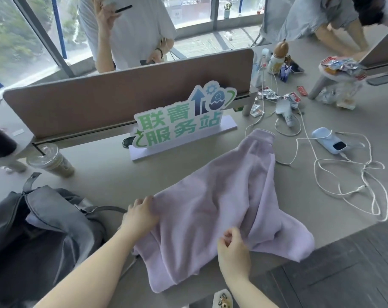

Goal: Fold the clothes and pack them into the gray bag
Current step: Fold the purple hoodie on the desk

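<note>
A lilac sweatshirt lies spread on the grey table, one sleeve reaching toward the sign at the back. My left hand grips its left edge with curled fingers. My right hand pinches a fold of the fabric near the front middle. The gray bag sits open at the left front, right beside my left arm, with a piece of lilac cloth showing inside its mouth.
A green-lettered sign stands behind the sweatshirt. An iced drink cup is at the left. White cables, a blue power bank and wrappers lie at the right. Two people stand beyond the divider.
</note>
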A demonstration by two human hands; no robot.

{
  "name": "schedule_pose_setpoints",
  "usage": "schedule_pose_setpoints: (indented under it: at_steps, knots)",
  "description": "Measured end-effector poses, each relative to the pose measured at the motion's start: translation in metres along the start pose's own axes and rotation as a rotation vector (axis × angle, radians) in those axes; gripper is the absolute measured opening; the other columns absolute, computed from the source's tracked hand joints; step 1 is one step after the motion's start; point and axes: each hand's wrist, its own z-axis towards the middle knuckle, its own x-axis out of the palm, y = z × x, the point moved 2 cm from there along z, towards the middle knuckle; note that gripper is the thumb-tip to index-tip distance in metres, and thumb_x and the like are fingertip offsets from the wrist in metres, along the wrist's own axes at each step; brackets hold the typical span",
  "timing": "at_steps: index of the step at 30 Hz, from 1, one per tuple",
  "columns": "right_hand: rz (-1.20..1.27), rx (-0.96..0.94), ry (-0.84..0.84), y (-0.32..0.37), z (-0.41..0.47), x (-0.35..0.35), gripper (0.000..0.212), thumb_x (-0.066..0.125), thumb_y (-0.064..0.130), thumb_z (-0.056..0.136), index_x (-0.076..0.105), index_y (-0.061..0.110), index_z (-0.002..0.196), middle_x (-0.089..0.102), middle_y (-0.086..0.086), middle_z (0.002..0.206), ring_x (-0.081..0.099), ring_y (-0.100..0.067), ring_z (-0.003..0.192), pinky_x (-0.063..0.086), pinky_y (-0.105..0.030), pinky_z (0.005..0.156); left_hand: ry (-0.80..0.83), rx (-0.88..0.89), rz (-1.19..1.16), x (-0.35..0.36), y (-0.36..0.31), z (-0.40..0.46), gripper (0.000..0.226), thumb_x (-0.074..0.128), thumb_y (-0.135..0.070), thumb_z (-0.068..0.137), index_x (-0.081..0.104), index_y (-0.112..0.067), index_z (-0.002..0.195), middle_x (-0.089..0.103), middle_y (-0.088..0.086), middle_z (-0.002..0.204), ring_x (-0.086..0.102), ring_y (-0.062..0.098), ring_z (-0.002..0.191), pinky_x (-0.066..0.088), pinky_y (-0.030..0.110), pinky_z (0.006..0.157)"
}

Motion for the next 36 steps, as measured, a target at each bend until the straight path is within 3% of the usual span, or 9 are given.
schedule_pose_setpoints:
  at_steps: [6, 9, 12, 14, 20, 24, 30, 33, 36]
  knots:
    - [0.491, 0.395, 0.018, 0.003, -0.024, 0.026, 0.034, 0.072, 0.025, 0.082, 0.047, 0.016, 0.104, 0.061, -0.002, 0.097, 0.058, -0.023, 0.083, 0.048, -0.038, 0.069, 0.077, 0.246, 0.135, 0.006, -0.013, -0.006, 0.076, 0.058, -0.048, 0.08, 0.026, -0.039, 0.149, 0.025, -0.001, 0.155, 0.033, 0.031, 0.135, 0.033, 0.041, 0.108]
    - [0.657, 0.521, 0.137, 0.015, -0.035, 0.046, 0.017, 0.067, 0.016, 0.087, 0.054, 0.008, 0.096, 0.06, -0.006, 0.089, 0.055, -0.023, 0.077, 0.041, -0.03, 0.063, 0.258, 0.256, 0.319, 0.013, 0.0, 0.001, 0.084, 0.058, -0.046, 0.079, 0.015, -0.043, 0.151, 0.029, 0.006, 0.152, 0.034, 0.033, 0.136, 0.03, 0.042, 0.109]
    - [0.72, 0.403, -0.108, 0.029, -0.039, 0.045, 0.005, 0.062, 0.007, 0.088, 0.061, 0.004, 0.084, 0.063, -0.009, 0.077, 0.056, -0.024, 0.066, 0.04, -0.029, 0.057, 0.275, 0.307, 0.319, 0.017, 0.01, 0.012, 0.057, 0.045, -0.035, 0.088, 0.032, -0.037, 0.144, 0.056, 0.008, 0.131, 0.054, 0.032, 0.119, 0.043, 0.037, 0.098]
    - [0.746, 0.287, -0.273, 0.04, -0.039, 0.037, 0.006, 0.061, 0.009, 0.088, 0.061, 0.007, 0.083, 0.065, -0.007, 0.08, 0.058, -0.024, 0.073, 0.043, -0.033, 0.065, 0.358, 0.328, 0.208, 0.013, 0.009, 0.016, 0.045, 0.037, -0.049, 0.09, 0.047, -0.036, 0.132, 0.06, 0.004, 0.128, 0.057, 0.028, 0.116, 0.046, 0.034, 0.092]
    - [0.61, 0.396, 0.055, 0.036, -0.032, 0.045, 0.019, 0.058, 0.016, 0.089, 0.06, 0.007, 0.105, 0.067, -0.013, 0.1, 0.065, -0.03, 0.09, 0.052, -0.036, 0.07, 0.267, 0.334, 0.288, -0.008, 0.007, 0.018, 0.055, 0.039, -0.027, 0.09, 0.034, -0.038, 0.145, 0.041, 0.007, 0.142, 0.038, 0.032, 0.132, 0.035, 0.044, 0.106]
    - [0.509, 0.311, -0.222, 0.026, -0.031, 0.016, 0.029, 0.056, 0.031, 0.084, 0.06, 0.017, 0.109, 0.063, 0.004, 0.084, 0.059, -0.021, 0.075, 0.053, -0.038, 0.07, 0.204, 0.489, 0.086, -0.008, -0.03, 0.008, 0.051, 0.046, -0.034, 0.095, 0.037, -0.031, 0.145, 0.044, 0.006, 0.139, 0.042, 0.031, 0.126, 0.041, 0.041, 0.102]
    - [0.2, 0.206, -0.458, 0.01, 0.011, -0.061, 0.051, 0.051, 0.018, 0.094, 0.04, 0.018, 0.144, 0.054, -0.003, 0.131, 0.057, -0.028, 0.11, 0.05, -0.04, 0.085, 0.199, 0.646, -0.039, 0.005, -0.089, -0.002, 0.05, 0.046, -0.029, 0.096, 0.039, -0.03, 0.146, 0.037, 0.0, 0.149, 0.042, 0.026, 0.13, 0.04, 0.033, 0.102]
    - [-0.021, 0.189, -0.376, 0.009, 0.052, -0.081, 0.072, 0.06, 0.032, 0.09, 0.025, 0.017, 0.151, 0.044, -0.011, 0.145, 0.05, -0.034, 0.125, 0.048, -0.046, 0.096, 0.221, 0.642, 0.022, 0.015, -0.106, 0.005, 0.052, 0.045, -0.029, 0.096, 0.036, -0.031, 0.147, 0.031, 0.001, 0.153, 0.04, 0.031, 0.13, 0.038, 0.036, 0.106]
    - [-0.184, 0.266, -0.15, -0.001, 0.084, -0.075, 0.078, 0.065, 0.039, 0.084, 0.027, 0.014, 0.147, 0.051, -0.016, 0.136, 0.053, -0.036, 0.119, 0.048, -0.044, 0.095, 0.25, 0.577, 0.127, 0.024, -0.121, 0.012, 0.049, 0.041, -0.032, 0.097, 0.037, -0.032, 0.146, 0.029, 0.0, 0.154, 0.039, 0.037, 0.127, 0.036, 0.039, 0.106]
